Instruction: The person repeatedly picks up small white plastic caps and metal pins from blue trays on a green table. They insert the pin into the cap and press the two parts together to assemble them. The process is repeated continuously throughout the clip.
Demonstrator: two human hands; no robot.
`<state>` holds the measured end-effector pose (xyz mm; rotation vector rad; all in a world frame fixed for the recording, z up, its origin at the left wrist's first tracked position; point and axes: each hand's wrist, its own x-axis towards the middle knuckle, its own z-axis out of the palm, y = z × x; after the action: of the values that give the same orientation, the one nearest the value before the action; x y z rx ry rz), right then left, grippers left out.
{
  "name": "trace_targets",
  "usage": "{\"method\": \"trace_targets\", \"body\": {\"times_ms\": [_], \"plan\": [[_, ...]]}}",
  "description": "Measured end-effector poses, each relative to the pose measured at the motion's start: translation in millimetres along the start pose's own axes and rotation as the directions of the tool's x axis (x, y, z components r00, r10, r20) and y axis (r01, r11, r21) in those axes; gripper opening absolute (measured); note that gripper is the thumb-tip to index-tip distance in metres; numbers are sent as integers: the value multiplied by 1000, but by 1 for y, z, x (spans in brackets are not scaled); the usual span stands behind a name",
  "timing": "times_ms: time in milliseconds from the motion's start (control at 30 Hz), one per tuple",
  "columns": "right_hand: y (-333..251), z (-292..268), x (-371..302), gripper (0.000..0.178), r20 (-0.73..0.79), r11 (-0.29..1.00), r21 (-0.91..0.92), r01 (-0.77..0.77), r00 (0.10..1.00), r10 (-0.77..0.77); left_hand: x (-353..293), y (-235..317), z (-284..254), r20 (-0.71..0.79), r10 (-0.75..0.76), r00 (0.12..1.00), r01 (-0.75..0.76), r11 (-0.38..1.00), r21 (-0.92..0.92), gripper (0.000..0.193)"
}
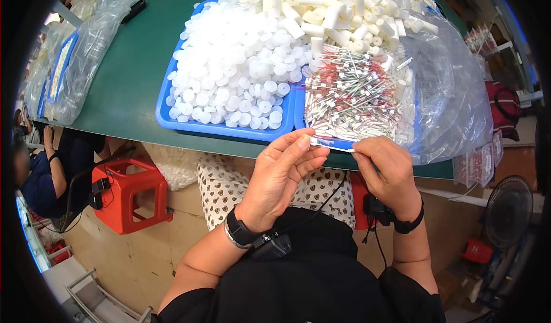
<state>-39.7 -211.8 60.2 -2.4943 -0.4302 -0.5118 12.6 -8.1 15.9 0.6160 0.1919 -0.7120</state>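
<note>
Between both hands, just off the front edge of the table, is a slim white stick-like piece (334,144); its exact kind is too small to tell. My left hand (280,171) pinches its left end between thumb and forefinger, the other fingers curled below. The right end is in the closed fingertips of my right hand (389,171). Directly beyond the hands, a heap of thin metal pins with white and red parts (356,93) fills a blue tray (299,108). Left of it, a second blue tray (166,106) holds a pile of small translucent white discs (229,70).
Cream foam cylinders (327,13) are piled behind the pins. Clear plastic bags (453,88) spread over the right of the green table (129,76). A red stool (129,194) and another person (49,174) are at left, a black fan (508,211) at right.
</note>
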Motion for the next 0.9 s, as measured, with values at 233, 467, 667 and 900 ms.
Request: {"method": "trace_targets", "body": {"times_ms": [233,467,667,900], "plan": [[1,0,3,18,16,999,-40,19,1000,-18,1,3,-5,8,13,1000,-13,1000,-4,31],[0,1,5,20,1,992,-101,71,997,-72,0,4,-5,-6,18,1000,-18,1000,0,29],[-5,8,8,15,-6,998,13,55,998,-55,0,0,-4,41,-30,999,30,1000,-8,35],[-12,7,7,23,632,175,592,-787,587,505,-3,-9,-1,158,-8,987,-38,959,281,40]]}}
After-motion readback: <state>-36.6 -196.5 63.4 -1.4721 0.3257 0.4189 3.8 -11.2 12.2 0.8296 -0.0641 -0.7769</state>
